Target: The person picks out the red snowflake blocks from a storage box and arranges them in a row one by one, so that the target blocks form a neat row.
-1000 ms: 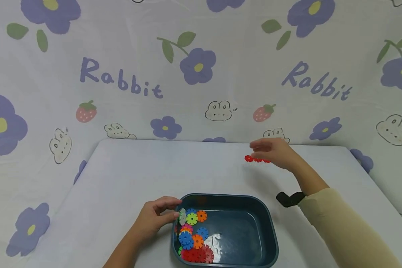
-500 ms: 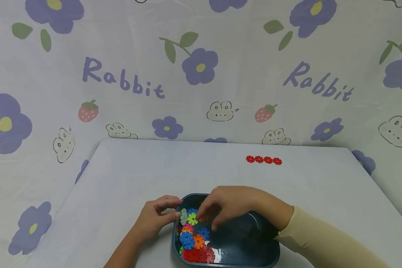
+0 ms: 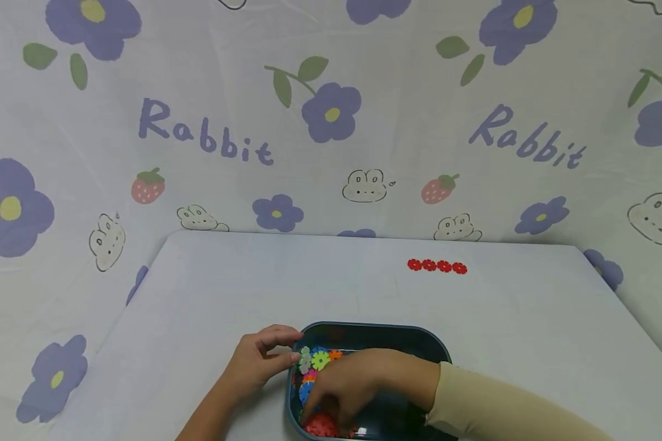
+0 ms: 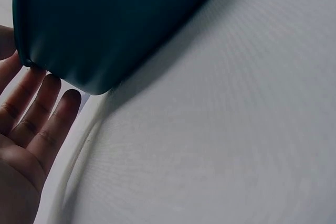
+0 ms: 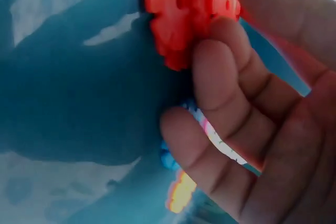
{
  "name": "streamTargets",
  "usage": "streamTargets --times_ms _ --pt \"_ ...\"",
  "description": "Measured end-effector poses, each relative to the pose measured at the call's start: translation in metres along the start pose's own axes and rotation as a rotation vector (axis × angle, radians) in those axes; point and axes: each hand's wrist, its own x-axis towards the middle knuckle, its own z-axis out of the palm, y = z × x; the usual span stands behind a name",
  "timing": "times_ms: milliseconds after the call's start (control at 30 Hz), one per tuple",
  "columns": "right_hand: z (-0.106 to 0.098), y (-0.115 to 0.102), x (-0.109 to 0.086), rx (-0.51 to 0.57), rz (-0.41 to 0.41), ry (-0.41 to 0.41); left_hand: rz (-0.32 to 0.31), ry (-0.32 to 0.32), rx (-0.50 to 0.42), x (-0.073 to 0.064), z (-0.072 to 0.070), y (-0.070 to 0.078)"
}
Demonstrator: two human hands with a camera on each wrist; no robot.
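A dark blue-green plastic tray [image 3: 380, 334] stands at the front of the table. My left hand [image 3: 259, 361] holds its left rim, thumb on the edge; in the left wrist view the fingers [image 4: 39, 108] reach to the outer wall. Inside the tray, my right hand [image 3: 353, 383] reaches down at the front left, palm hidden from above. Its fingertips pinch at a cluster of red snowflake discs [image 5: 178, 14], which are notched plastic pieces. Green [image 3: 320, 360], blue [image 3: 306, 391] and orange discs [image 3: 335, 354] lie along the left wall, partly covered by the right hand.
Several red snowflake discs [image 3: 437, 266] lie in a straight row at the back right of the white table [image 3: 243, 275]. Behind the table hangs a cloth [image 3: 287, 37] printed with flowers and rabbits.
My right hand has come back from the red row to the tray, then moved down to the red discs at its front left. The left hand stays at the rim.
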Motion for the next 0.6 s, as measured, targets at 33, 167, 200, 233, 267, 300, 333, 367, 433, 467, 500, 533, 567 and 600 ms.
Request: streamTargets --times_ms 33,167,200,233,267,300,333,367,433,467,500,533,567,600 --pt "0.001 0.0 0.001 -0.006 -0.005 0.013 0.002 0.0 0.002 0.0 0.0 0.0" --pt "0.005 0.002 0.005 -0.014 -0.021 0.084 0.012 -0.004 -0.006 0.0 0.0 -0.001" --pt "0.005 0.002 0.005 -0.014 -0.024 0.097 0.014 -0.005 -0.01 0.0 0.0 -0.001" --pt "0.005 0.002 0.005 -0.016 -0.026 0.11 0.015 -0.005 -0.01 0.0 0.0 -0.001" --pt "0.005 0.002 0.005 -0.002 -0.024 0.122 0.015 -0.005 -0.011 0.0 0.0 0.0" --pt "0.005 0.002 0.005 0.021 -0.026 0.131 0.016 -0.005 -0.014 -0.001 0.0 0.0" --pt "0.005 0.003 0.005 0.048 -0.031 0.141 0.02 -0.006 -0.019 -0.001 0.0 0.0" --pt "0.005 0.005 0.005 0.076 -0.043 0.157 0.024 -0.008 -0.022 -0.001 0.0 0.0" --pt "0.005 0.01 0.006 0.137 -0.071 0.199 0.03 -0.01 -0.026 -0.001 0.0 0.001" --pt "0.004 0.011 0.006 0.161 -0.09 0.224 0.034 -0.012 -0.027 -0.001 0.0 0.001" --pt "0.003 0.013 0.006 0.181 -0.11 0.25 0.036 -0.013 -0.027 -0.001 0.0 0.001" --pt "0.002 0.016 0.006 0.192 -0.128 0.277 0.037 -0.013 -0.021 -0.001 0.0 0.001" --pt "0.001 0.017 0.006 0.202 -0.141 0.301 0.034 -0.013 -0.014 -0.001 0.0 0.001" --pt "-0.001 0.017 0.005 0.219 -0.149 0.319 0.029 -0.011 -0.008 -0.001 0.0 0.002"
